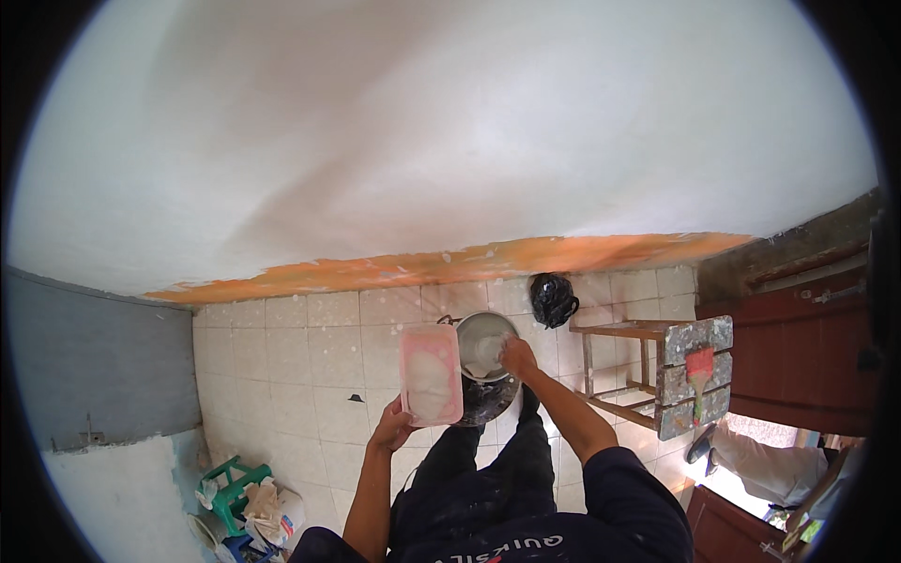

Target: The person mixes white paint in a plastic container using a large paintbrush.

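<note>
My left hand (391, 425) grips the near left corner of a pink plastic tub (406, 361), which holds a whitish paste. Just right of the tub stands a round metal pot (486, 322) with more pale material inside. At the pot's right side my right hand (516, 355) reaches in over the rim, its fingers closed. What those fingers hold is too blurred to name. Beneath the pot's near edge shows a dark, paint-spotted round surface (490, 402), close in front of my legs.
A black plastic bag (554, 300) lies by the wall. To the right, a paint-spattered wooden stool (676, 375) carries a paintbrush (699, 371). Another person's leg (760, 466) shows near the brown door (788, 357). Green plastic furniture (225, 497) stands at lower left. The wall (450, 131) has an orange strip (526, 258).
</note>
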Motion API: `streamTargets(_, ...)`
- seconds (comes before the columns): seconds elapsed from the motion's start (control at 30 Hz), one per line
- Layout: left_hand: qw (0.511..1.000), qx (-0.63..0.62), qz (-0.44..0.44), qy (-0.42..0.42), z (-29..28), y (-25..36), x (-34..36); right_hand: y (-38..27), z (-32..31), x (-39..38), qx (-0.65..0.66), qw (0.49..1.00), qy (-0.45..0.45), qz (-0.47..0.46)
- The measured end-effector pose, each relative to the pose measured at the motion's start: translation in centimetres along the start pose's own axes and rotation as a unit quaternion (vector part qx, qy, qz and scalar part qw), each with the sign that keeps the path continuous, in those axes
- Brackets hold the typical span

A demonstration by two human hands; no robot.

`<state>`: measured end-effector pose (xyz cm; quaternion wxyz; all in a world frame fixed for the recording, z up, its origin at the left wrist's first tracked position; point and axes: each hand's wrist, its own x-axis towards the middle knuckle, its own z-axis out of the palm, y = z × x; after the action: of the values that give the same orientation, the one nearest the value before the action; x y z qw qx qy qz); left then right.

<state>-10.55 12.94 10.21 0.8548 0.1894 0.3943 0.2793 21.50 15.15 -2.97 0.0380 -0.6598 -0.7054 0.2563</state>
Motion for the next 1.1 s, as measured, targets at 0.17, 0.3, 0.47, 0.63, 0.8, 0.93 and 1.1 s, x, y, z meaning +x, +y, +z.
streamTargets(0.17, 1.000, -0.002, 0.024, -0.009, -0.1, 0.3, -0.2, -3.0, -3.1, -2.6, 0.232, 0.952, 0.119, 0.157)
streamTargets(0.3, 0.999, -0.006, 0.044, -0.016, -0.3, 0.7, -0.6, -5.5, -6.7, -4.9, 0.344, 0.907, 0.200, 0.141)
streamTargets(0.47, 0.998, -0.018, 0.066, -0.009, 0.3, 1.0, -0.7, -9.7, -13.1, -7.1, 0.376, 0.882, 0.261, 0.111)
streamTargets(0.63, 0.996, 0.006, 0.081, -0.035, 2.0, 1.5, 0.0, -13.1, -18.9, -8.1, 0.297, 0.900, 0.319, 0.024)
streamTargets(0.8, 0.995, 0.032, 0.071, -0.056, 4.4, 2.7, 0.0, -15.3, -22.5, -7.9, 0.232, 0.896, 0.372, -0.067)
streamTargets(0.93, 0.996, -0.006, 0.058, -0.070, 5.8, 3.6, -0.5, -16.9, -24.1, -7.8, 0.213, 0.902, 0.367, -0.079)
streamTargets(1.1, 0.994, -0.010, 0.068, -0.088, 6.9, 4.1, -0.9, -17.5, -24.7, -7.9, 0.147, 0.914, 0.362, -0.107)
